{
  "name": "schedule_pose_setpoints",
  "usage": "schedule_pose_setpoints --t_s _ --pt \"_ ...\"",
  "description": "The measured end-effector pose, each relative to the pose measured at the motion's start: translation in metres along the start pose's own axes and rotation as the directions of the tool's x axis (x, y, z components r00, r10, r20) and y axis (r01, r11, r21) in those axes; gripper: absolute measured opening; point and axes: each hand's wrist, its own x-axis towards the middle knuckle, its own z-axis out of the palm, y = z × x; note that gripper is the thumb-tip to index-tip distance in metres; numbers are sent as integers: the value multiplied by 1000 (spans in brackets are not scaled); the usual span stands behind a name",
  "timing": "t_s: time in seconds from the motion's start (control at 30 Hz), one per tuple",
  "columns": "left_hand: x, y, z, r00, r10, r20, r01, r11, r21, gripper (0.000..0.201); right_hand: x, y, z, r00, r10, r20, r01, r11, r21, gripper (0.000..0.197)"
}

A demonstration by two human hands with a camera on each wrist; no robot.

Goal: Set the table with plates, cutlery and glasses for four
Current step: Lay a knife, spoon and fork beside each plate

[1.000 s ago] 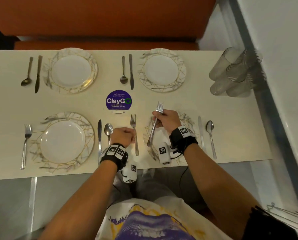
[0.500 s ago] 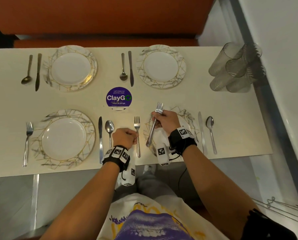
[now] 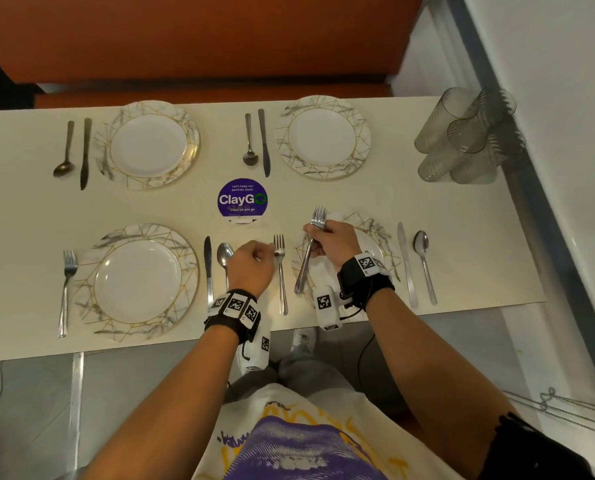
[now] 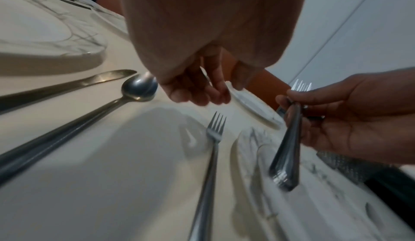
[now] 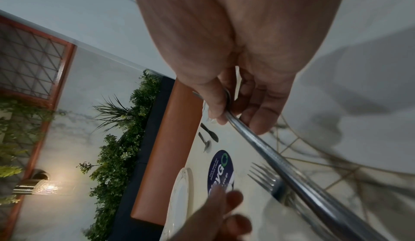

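My right hand (image 3: 318,237) grips two forks (image 3: 308,258) held together, tines pointing away, above the near right plate (image 3: 379,226). The wrist views show the forks' stacked handles (image 4: 287,152) pinched between its thumb and fingers (image 5: 235,113). Another fork (image 3: 281,275) lies on the table (image 3: 358,195) just left of that plate. My left hand (image 3: 272,254) hovers beside this fork's neck with loosely curled fingers (image 4: 209,92) and holds nothing. The lying fork (image 4: 213,138) is below them, untouched. Three more plates are set: near left (image 3: 137,282), far left (image 3: 149,143), far right (image 3: 323,136).
A knife (image 3: 208,268) and spoon (image 3: 224,254) lie left of my left hand, another knife (image 3: 407,265) and spoon (image 3: 424,265) right of the near right plate. Several clear glasses (image 3: 462,140) cluster at the far right corner. A purple sticker (image 3: 242,199) marks the table's middle. An orange bench (image 3: 202,36) runs behind.
My left hand has let go of the fork lying left of the near right plate and drawn slightly left of it. My right hand still holds its forks over the plate.
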Motion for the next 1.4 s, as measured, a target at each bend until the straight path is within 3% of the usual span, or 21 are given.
schedule_pose_setpoints --t_s 0.1,0.17,0.37,0.53,0.73,0.93,1.17,1.4 --pt "6 20 -4 955 54 293 -44 998 -42 18 -4 -12 9 999 -19 28 19 1000 5 16" --pt "6 30 -8 909 79 410 -50 996 -80 15 -9 -23 14 998 -42 47 42 999 -10 16" --pt "5 39 -37 942 83 324 24 950 -313 19 -22 -56 10 994 -65 93 56 994 91 7" --pt "9 64 -78 956 97 277 11 932 -363 32 -35 -66 6 990 -128 65 110 967 231 4" --pt "19 85 -98 970 132 204 15 805 -593 39 -54 -69 12 967 -251 37 245 961 127 13" --pt "28 94 -82 974 137 183 15 759 -650 24 -58 -74 19 941 -329 78 333 941 -51 9" --pt "43 118 -43 973 148 175 -3 771 -636 27 -31 -89 2 898 -432 85 432 824 -366 14" --pt "79 160 19 983 100 155 6 822 -569 25 36 -109 -56 925 -359 125 380 858 -346 12"
